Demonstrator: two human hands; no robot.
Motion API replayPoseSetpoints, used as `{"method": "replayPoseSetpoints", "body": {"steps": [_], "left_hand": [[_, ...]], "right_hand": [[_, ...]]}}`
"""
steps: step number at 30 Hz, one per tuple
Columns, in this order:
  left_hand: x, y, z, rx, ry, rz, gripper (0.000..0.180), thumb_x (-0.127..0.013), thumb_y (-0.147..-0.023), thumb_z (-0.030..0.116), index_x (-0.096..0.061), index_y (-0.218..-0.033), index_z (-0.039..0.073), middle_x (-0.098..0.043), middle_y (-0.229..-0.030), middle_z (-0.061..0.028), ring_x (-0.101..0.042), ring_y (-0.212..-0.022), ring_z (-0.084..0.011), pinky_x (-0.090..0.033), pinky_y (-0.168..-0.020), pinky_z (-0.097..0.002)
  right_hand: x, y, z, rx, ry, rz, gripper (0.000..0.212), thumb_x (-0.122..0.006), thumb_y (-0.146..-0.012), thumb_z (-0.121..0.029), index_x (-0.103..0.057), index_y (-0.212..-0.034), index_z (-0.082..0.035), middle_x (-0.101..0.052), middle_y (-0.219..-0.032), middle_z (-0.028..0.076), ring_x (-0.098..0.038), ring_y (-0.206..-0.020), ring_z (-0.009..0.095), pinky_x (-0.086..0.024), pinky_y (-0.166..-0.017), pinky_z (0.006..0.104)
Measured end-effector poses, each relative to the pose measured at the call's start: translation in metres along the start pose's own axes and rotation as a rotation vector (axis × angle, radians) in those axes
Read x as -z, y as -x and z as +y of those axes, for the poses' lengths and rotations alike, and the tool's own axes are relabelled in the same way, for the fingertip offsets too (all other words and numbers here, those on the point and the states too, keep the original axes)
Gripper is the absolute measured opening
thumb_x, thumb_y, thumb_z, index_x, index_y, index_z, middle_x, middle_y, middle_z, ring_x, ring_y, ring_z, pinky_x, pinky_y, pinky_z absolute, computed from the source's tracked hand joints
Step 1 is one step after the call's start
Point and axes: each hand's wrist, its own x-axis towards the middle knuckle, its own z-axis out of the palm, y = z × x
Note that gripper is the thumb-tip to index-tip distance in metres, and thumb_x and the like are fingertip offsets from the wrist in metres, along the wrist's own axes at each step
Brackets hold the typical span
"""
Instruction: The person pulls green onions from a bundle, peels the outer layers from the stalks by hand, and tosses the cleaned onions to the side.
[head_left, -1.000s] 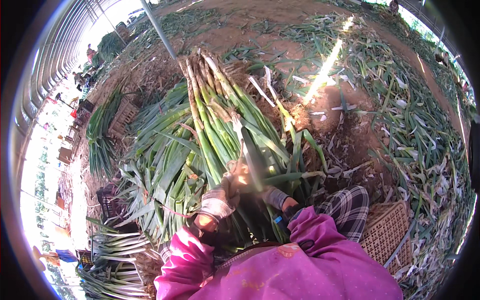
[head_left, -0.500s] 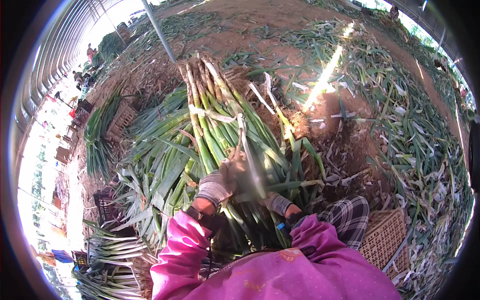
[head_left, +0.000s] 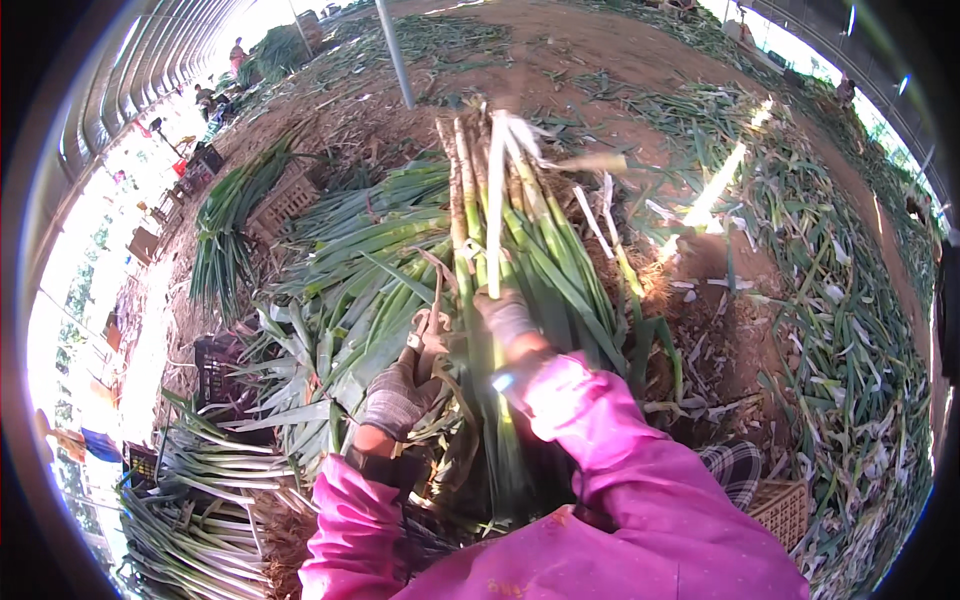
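My left hand (head_left: pixel 398 398), in a grey knit glove, is closed on brownish withered leek leaves (head_left: pixel 436 290) left of the main bunch. In the middle, my gloved right hand (head_left: pixel 507 322) is wrapped round a pale leek stalk (head_left: pixel 495 215), blurred and pointing away from me. Beneath and beside it lies a bunch of leeks (head_left: pixel 545 225), root ends away, green leaves toward my lap. A brownish strip (head_left: pixel 590 162), smeared by motion, shows at the bunch's far right. My right fingers are partly hidden.
Piled leeks (head_left: pixel 350 250) spread to the left, with white-stemmed leeks (head_left: pixel 215 525) at lower left. Plastic crates stand at left (head_left: pixel 285 203) and lower right (head_left: pixel 780 510). Leaf scraps (head_left: pixel 830 290) cover the ground at right. A metal post (head_left: pixel 395 55) rises at the back.
My right hand has moved up and forward over the bunch with a pale stalk in it. My left hand has drawn back to the left with withered leaves. The view has shifted.
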Motion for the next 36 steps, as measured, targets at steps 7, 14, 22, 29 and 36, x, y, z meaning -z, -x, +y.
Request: {"method": "replayPoseSetpoints", "body": {"steps": [7,14,22,29,36], "left_hand": [[0.007,0.032,0.017,0.046,-0.205,-0.091,0.066,-0.066,-0.074,0.033,-0.043,-0.128,0.005,-0.064,-0.087,-0.0220,-0.061,-0.082,-0.0387,-0.048,-0.071,-0.0425],[-0.021,0.105,0.059,-0.109,-0.116,-0.238,0.061,-0.070,-0.072,0.024,-0.047,-0.126,0.006,-0.063,-0.088,-0.0192,-0.064,-0.079,-0.0306,-0.049,-0.070,-0.0357],[-0.037,0.151,0.067,-0.118,-0.169,-0.200,0.061,-0.067,-0.074,0.025,-0.044,-0.126,0.002,-0.062,-0.090,-0.0213,-0.061,-0.083,-0.0373,-0.048,-0.070,-0.0405],[-0.051,0.131,0.074,-0.149,-0.267,-0.144,0.053,-0.064,-0.074,0.029,-0.046,-0.120,0.009,-0.063,-0.083,-0.0190,-0.061,-0.077,-0.0373,-0.048,-0.066,-0.0446],[-0.040,0.094,0.082,-0.091,-0.262,-0.143,0.043,-0.064,-0.074,0.026,-0.048,-0.110,0.007,-0.062,-0.081,-0.0187,-0.061,-0.076,-0.0378,-0.047,-0.065,-0.0460]], "right_hand": [[-0.052,-0.050,0.065,0.177,0.933,0.337,0.028,-0.068,-0.067,-0.026,-0.063,-0.088,-0.007,-0.064,-0.085,0.019,-0.063,-0.081,0.033,-0.052,-0.072,0.0400],[0.084,0.004,0.151,-0.061,-0.246,0.053,0.035,-0.075,-0.061,-0.015,-0.060,-0.088,0.000,-0.063,-0.076,0.011,-0.057,-0.066,0.020,-0.049,-0.063,0.0326],[0.083,0.095,0.075,-0.165,0.289,0.087,0.038,-0.076,-0.059,-0.019,-0.061,-0.088,-0.001,-0.064,-0.073,0.012,-0.060,-0.062,0.020,-0.050,-0.062,0.0322],[0.099,0.090,0.111,-0.090,0.291,0.123,0.038,-0.073,-0.060,-0.018,-0.062,-0.093,0.000,-0.065,-0.078,0.013,-0.061,-0.068,0.022,-0.050,-0.067,0.0339],[0.109,0.086,0.126,-0.264,0.065,0.007,0.043,-0.072,-0.067,-0.021,-0.058,-0.102,0.000,-0.066,-0.077,0.010,-0.059,-0.065,0.019,-0.050,-0.063,0.0331]]}}
